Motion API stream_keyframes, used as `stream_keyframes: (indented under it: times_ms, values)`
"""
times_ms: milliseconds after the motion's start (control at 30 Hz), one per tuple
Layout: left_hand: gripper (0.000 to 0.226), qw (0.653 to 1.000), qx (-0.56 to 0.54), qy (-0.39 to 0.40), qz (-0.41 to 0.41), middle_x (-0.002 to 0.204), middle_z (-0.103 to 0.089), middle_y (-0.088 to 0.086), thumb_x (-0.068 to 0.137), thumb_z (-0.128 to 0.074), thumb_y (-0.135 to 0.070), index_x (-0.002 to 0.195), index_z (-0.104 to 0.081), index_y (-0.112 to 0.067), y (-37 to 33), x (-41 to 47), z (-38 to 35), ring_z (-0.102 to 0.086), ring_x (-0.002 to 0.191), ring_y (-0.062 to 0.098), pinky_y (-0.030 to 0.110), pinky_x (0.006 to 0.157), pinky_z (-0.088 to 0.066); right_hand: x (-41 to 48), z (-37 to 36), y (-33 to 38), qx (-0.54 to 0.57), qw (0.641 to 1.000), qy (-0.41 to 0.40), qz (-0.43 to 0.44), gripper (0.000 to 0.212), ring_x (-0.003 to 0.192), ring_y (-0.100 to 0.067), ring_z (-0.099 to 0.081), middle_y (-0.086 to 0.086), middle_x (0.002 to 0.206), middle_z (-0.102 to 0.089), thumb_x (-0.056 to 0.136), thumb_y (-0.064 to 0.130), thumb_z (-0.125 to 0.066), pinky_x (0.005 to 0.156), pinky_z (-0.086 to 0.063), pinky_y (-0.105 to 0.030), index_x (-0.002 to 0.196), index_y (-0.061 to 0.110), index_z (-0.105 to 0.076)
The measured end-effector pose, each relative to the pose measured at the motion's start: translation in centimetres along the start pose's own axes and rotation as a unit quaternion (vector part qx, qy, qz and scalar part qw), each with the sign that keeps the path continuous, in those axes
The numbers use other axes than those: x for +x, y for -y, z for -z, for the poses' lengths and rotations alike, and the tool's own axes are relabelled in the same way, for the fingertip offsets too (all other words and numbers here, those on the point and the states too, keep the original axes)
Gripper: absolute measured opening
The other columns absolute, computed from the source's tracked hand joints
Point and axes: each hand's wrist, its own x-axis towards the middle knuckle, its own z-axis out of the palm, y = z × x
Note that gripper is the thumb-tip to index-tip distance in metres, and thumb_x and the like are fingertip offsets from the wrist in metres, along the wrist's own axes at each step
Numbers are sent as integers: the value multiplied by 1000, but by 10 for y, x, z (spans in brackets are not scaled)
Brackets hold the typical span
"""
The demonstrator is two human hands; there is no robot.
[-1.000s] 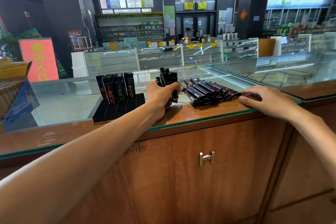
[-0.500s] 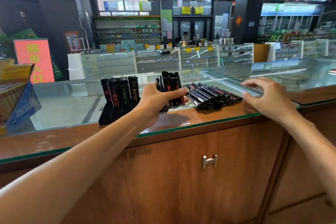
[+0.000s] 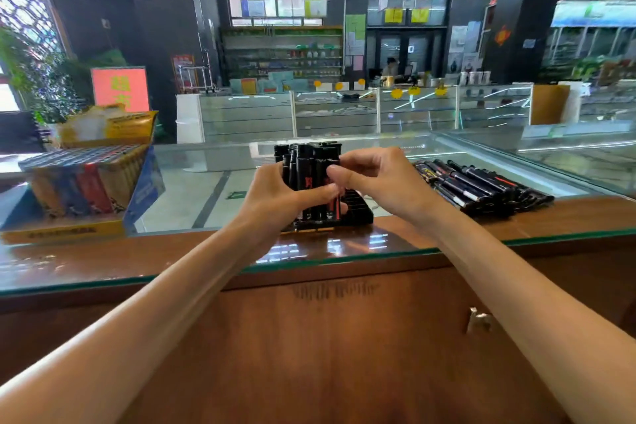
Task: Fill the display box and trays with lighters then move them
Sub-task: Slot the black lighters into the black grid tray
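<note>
Both hands meet on a bundle of lighters above the tray.

The left hand (image 3: 275,196) grips a bundle of lighters (image 3: 309,169) upright, its fingers curled round the bundle and the thumb across the front. The right hand (image 3: 375,182) pinches the same bundle from the other side with curled fingers and thumb. Directly under the grip stands the black tray (image 3: 358,208) on the glass counter (image 3: 344,248); the bundle's lower ends reach it, but whether they sit in its slots I cannot tell. To the right of the grip a pile of loose lighters (image 3: 481,186) lies flat. Well to the left of it stands the yellow and blue display box (image 3: 86,189).
</note>
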Motion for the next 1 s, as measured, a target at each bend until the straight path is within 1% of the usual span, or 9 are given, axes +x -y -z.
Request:
stream_keyframes:
  times_ms: [133,200,300,500,633,733,833,900,1000]
  values:
    - [12,997,-39,-58,42,95,-71,21,79,-71,-8,90,-67,-5,9,3,29,-70,88,36,44,77,-57,10,-13,-5,82,996,3,-35,15,61,-6,-46,8,63,-55,91,17,-58,66,-38,-19,85,5,-66]
    - [5,989,-106,-71,72,95,-71,22,84,-63,-5,89,-61,-3,12,8,42,-70,86,37,43,73,-58,16,-17,-8,99,994,0,-39,20,65,-8,-46,-2,71,-55,92,13,-55,66,-40,-20,91,-4,-65]
    - [6,983,-134,-91,84,94,-71,24,87,-54,-1,92,-53,1,12,17,58,-71,82,38,37,66,-59,21,-21,-11,97,995,-1,-38,18,70,-7,-51,-3,77,-59,92,12,-55,64,-43,-17,94,-3,-65]
    - [13,988,-118,-32,95,92,-70,28,92,-50,-1,93,-49,11,12,38,79,-71,66,33,36,64,-58,32,-17,-20,20,1000,-5,-18,13,61,-5,-51,8,64,-59,90,14,-59,63,-44,-15,78,11,-65]
    - [11,991,-109,-9,81,90,-70,27,92,-49,-2,91,-48,8,11,55,86,-70,65,32,36,63,-58,36,-7,-25,18,1000,-7,-23,11,59,-2,-53,13,61,-62,89,16,-61,65,-47,-14,81,14,-67]
    - [12,991,-115,-16,70,92,-71,25,93,-49,-3,94,-47,9,12,61,91,-71,67,32,34,63,-58,40,6,-33,35,999,-12,-29,12,62,-7,-53,-3,74,-64,89,14,-61,68,-48,-20,90,5,-68]
    - [15,992,-105,-17,66,92,-71,24,92,-50,-3,95,-49,12,15,62,96,-71,68,31,33,63,-58,43,21,-43,48,998,-24,-34,19,60,-11,-50,-22,81,-58,89,11,-60,59,-44,-18,98,-5,-65]
    - [14,994,-87,-10,63,94,-71,24,92,-51,-4,95,-50,10,18,61,98,-71,69,31,33,64,-58,46,30,-48,63,997,-38,-34,19,60,-14,-49,-21,80,-59,87,8,-62,54,-42,-16,98,-8,-64]
    - [12,995,-77,4,61,93,-71,24,91,-51,-3,90,-51,9,22,62,99,-71,70,32,36,67,-58,52,36,-54,81,995,-48,-38,12,60,-16,-50,-12,71,-61,80,14,-69,51,-42,-16,85,3,-67]
